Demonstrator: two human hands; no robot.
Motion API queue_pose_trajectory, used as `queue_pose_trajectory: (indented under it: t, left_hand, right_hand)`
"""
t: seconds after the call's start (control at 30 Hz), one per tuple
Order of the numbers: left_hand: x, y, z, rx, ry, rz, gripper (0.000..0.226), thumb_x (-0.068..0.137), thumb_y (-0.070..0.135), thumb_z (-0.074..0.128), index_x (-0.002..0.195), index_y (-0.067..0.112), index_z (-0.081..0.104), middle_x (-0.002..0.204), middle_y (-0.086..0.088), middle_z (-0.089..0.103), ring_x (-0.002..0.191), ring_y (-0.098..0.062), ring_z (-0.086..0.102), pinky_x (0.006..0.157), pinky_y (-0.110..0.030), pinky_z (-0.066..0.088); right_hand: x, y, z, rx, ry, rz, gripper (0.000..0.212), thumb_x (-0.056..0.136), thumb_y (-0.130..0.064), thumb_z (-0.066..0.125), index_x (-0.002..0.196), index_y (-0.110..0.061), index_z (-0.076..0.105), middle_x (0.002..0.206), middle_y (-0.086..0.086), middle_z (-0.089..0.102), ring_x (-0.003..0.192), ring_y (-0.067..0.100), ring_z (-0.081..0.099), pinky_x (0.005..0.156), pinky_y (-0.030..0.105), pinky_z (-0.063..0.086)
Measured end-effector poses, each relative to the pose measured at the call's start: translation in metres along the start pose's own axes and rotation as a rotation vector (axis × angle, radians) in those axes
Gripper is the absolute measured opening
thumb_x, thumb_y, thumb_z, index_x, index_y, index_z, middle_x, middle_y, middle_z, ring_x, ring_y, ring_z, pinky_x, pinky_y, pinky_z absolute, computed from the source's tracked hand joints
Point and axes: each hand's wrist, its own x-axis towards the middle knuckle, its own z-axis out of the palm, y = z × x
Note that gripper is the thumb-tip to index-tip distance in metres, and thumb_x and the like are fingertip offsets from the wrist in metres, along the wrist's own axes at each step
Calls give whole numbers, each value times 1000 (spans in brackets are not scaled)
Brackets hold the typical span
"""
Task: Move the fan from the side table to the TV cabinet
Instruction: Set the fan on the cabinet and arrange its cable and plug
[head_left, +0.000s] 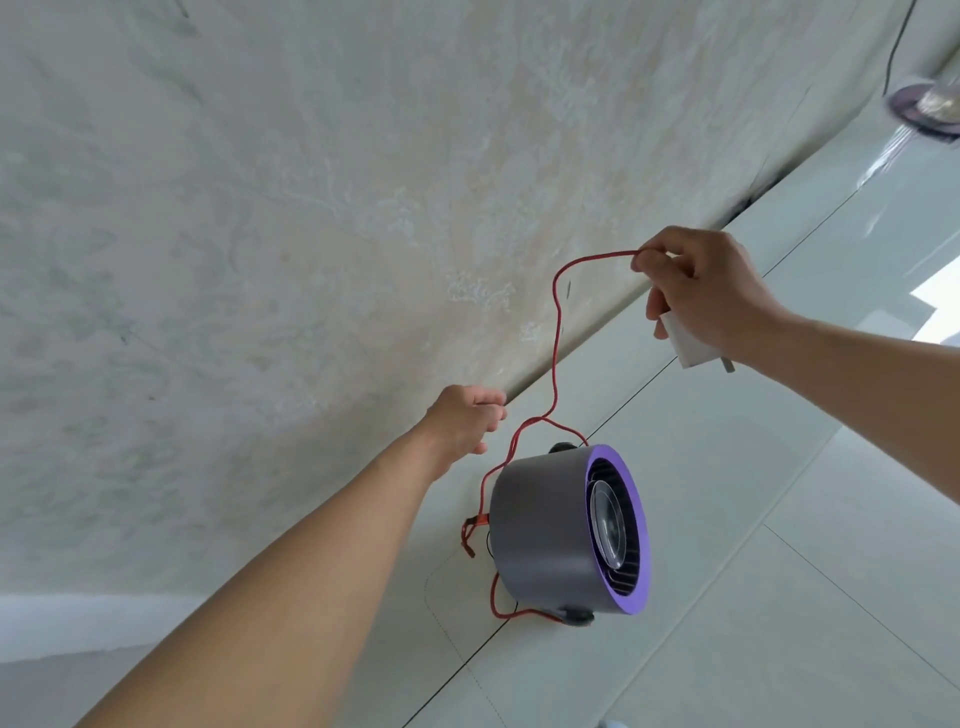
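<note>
Already the grey, purple-rimmed fan (569, 530) sits low and right of centre on a pale glossy surface (727, 519), probably the TV cabinet, against the marbled wall (260, 234). Its red cord (556, 332) climbs to the right hand (701, 291), clenched around a white plug adapter (685, 343). The left hand (467, 423) hovers empty, fingers loosely curled. Laying the cord down slack avoids tugging the fan over.
</note>
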Motion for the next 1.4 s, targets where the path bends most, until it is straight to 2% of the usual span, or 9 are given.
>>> queue_pose_trajectory:
  t: [0.27,0.47,0.57,0.77,0.87,1.0,1.1,1.2,1.4]
  left_hand:
    - [39,-20,28,197,-124,-68,51,101,7,36,152,16,34,157,-4,39,145,-27,34,118,-45,30]
    - [60,-26,43,180,-203,-106,52,103,15,40,154,12,26,159,-6,34,146,-26,30,117,-41,25]
    - [66,-30,45,178,-215,-102,52,99,20,49,149,13,37,150,-10,46,140,-29,40,116,-42,30]
    - [67,-25,37,213,-115,48,12,94,21,60,101,15,67,100,-4,67,100,-21,61,93,-35,49]
    - [61,-14,31,301,-21,142,12,95,24,59,103,19,66,94,2,64,90,-16,60,81,-28,49]
    - [49,-9,25,401,174,270,17,94,28,62,106,22,72,92,4,59,83,-13,56,73,-25,49]
    - [40,-6,19,380,257,292,17,93,27,64,105,22,76,69,11,50,61,-8,47,57,-20,36]
    - [32,-3,15,302,304,238,16,92,30,65,101,26,77,52,14,51,46,-11,55,53,-24,47]
    - [25,-3,16,49,253,117,21,96,19,55,108,18,72,86,-4,76,77,-16,73,78,-41,61]
  right_hand:
    - [21,15,-1,-16,-58,-18,16,93,-34,49,86,-29,62,65,4,68,54,28,69,41,56,54]
    - [30,31,-4,-8,-74,-37,18,96,-29,49,91,-19,63,70,13,69,58,34,69,29,15,33]
    - [37,41,-3,13,-78,-38,16,94,-27,50,85,-21,62,64,9,67,53,32,67,47,27,49]
    - [45,54,14,26,-100,34,15,94,-20,46,88,-15,59,70,8,71,61,28,68,61,38,55]
    - [43,57,28,38,-128,83,16,92,-16,52,80,-16,63,73,7,71,62,17,62,64,31,49]
    - [29,65,54,61,-178,198,19,87,-14,56,70,-13,64,75,11,71,74,34,68,68,46,56]
    - [19,64,76,168,-189,293,19,89,-12,53,74,-7,64,78,15,72,72,35,69,71,47,57]
    - [11,60,95,269,-213,418,19,92,-7,50,85,3,64,89,25,72,69,33,69,73,44,58]
    - [-1,49,111,521,-255,714,13,95,-3,53,87,0,63,76,20,69,61,29,70,54,31,62]
